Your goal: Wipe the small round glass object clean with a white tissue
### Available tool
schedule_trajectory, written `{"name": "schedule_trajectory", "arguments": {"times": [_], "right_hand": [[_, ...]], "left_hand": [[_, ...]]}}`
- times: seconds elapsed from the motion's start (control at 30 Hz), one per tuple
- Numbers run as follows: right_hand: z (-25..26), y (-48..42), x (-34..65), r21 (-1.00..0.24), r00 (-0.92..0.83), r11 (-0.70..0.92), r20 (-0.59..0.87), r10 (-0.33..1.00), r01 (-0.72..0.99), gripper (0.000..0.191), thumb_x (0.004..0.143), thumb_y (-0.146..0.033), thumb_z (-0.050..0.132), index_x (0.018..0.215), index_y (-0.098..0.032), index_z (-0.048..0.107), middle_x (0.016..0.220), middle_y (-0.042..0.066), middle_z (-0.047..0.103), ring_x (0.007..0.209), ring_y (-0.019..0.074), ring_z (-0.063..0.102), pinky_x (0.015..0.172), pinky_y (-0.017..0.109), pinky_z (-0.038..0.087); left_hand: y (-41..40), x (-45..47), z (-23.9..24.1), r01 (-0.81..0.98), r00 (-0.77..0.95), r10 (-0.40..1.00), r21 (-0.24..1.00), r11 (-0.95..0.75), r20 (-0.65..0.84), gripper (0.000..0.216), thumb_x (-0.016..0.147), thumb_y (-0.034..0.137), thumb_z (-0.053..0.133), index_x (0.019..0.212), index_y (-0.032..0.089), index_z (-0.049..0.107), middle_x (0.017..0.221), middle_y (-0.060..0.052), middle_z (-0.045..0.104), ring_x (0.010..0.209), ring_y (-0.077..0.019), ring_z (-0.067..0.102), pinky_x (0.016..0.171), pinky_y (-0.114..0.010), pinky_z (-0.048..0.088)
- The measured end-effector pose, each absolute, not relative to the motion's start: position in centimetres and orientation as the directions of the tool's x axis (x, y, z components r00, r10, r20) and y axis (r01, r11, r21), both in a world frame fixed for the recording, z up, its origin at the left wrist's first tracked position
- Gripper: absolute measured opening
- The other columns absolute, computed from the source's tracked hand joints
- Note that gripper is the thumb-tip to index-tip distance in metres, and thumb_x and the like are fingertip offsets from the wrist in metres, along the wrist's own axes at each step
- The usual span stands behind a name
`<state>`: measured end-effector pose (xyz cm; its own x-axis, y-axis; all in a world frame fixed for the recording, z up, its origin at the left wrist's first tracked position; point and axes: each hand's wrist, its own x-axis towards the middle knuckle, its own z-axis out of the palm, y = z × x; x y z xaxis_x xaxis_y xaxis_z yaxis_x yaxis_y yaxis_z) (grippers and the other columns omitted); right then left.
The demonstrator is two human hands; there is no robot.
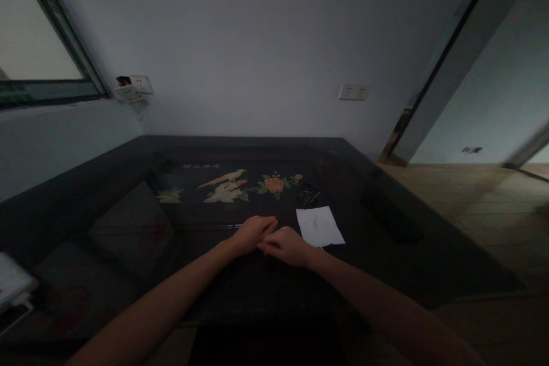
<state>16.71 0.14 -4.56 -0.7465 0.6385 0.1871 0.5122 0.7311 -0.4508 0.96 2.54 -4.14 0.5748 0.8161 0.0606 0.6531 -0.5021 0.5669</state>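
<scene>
I see both hands meeting at the middle of the dark table (128, 223). The left hand (253, 233) lies palm down with its fingers curled loosely, their tips pointing toward 3 o'clock. The right hand (285, 246) sits just at 4 o'clock of it, fingers bent and drawn together, its fingertips touching the left hand's fingers. Whether anything small is pinched between them I cannot tell; the light is dim and the gap is hidden.

Just beside the right hand, at 2 o'clock of it, a white sheet of paper (319, 226) lies flat on the table, its near corner close to the wrist but not under it. At 12 o'clock of the paper rests a small dark heap of metal clips (307, 194), hard to make out. Farther along, at 12 o'clock of the hands, the table top bears a painted bird and flower picture (240, 184). Well off at 3 o'clock of the paper lies a flat black bar (390, 214).
</scene>
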Motion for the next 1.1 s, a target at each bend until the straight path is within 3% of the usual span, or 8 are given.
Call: {"name": "schedule_trajectory", "arguments": {"times": [0.37, 0.63, 0.87, 0.97, 1.1], "right_hand": [[-4.1, 0.0, 16.8, -0.466, -0.749, 0.716, 0.156, 0.644, 0.519, 0.033, 0.095, -0.033, 0.049, 0.076, -0.015, 0.069, 0.072, 0.005, 0.07, 0.064, 0.0129, 0.059, 0.059, 0.023, 0.032], [-4.3, 0.3, 16.9, -0.408, -0.745, 0.733, 0.164, 0.646, 0.545, 0.034, 0.095, -0.035, 0.048, 0.076, -0.016, 0.069, 0.073, 0.004, 0.07, 0.064, 0.0134, 0.058, 0.06, 0.026, 0.029], [-4.3, 0.4, 16.9, -0.43, -0.742, 0.705, 0.109, 0.661, 0.564, 0.03, 0.094, -0.037, 0.051, 0.081, -0.017, 0.069, 0.075, 0.003, 0.07, 0.066, 0.0126, 0.058, 0.058, 0.025, 0.027], [-4.2, 0.4, 16.9, -0.433, -0.746, 0.705, 0.103, 0.658, 0.562, 0.029, 0.094, -0.036, 0.051, 0.083, -0.017, 0.069, 0.077, 0.003, 0.071, 0.066, 0.0129, 0.059, 0.059, 0.024, 0.028], [-4.2, 0.4, 16.9, -0.452, -0.749, 0.702, 0.106, 0.654, 0.55, 0.028, 0.094, -0.036, 0.05, 0.086, -0.018, 0.07, 0.079, 0.004, 0.072, 0.069, 0.0142, 0.062, 0.06, 0.025, 0.03]], "left_hand": [[2.6, 1.0, -4.4, 0.675, 0.55, 0.833, 0.554, -0.487, 0.061, 0.031, 0.09, 0.026, 0.038, 0.061, 0.017, 0.037, 0.057, 0.005, 0.042, 0.055, -0.0086, 0.036, 0.055, -0.024, 0.022], [2.7, 1.1, -4.9, 0.66, 0.485, 0.864, 0.591, -0.464, 0.137, 0.028, 0.09, 0.029, 0.039, 0.065, 0.018, 0.043, 0.058, 0.004, 0.046, 0.057, -0.0099, 0.04, 0.054, -0.023, 0.027], [3.7, 1.6, -4.6, 0.539, 0.444, 0.879, 0.73, -0.419, 0.176, 0.021, 0.09, 0.03, 0.041, 0.095, 0.019, 0.058, 0.079, -0.001, 0.063, 0.072, -0.0141, 0.057, 0.068, -0.025, 0.044], [5.7, 2.7, -4.3, 0.539, 0.462, 0.862, 0.708, -0.458, 0.206, 0.02, 0.088, 0.025, 0.045, 0.101, 0.018, 0.059, 0.092, -0.004, 0.065, 0.083, -0.0164, 0.06, 0.077, -0.029, 0.047], [9.0, 5.8, -4.3, 0.502, 0.429, 0.821, 0.656, -0.563, 0.376, 0.031, 0.081, 0.02, 0.056, 0.112, 0.015, 0.055, 0.111, -0.012, 0.061, 0.105, -0.0222, 0.058, 0.095, -0.038, 0.044]]}}
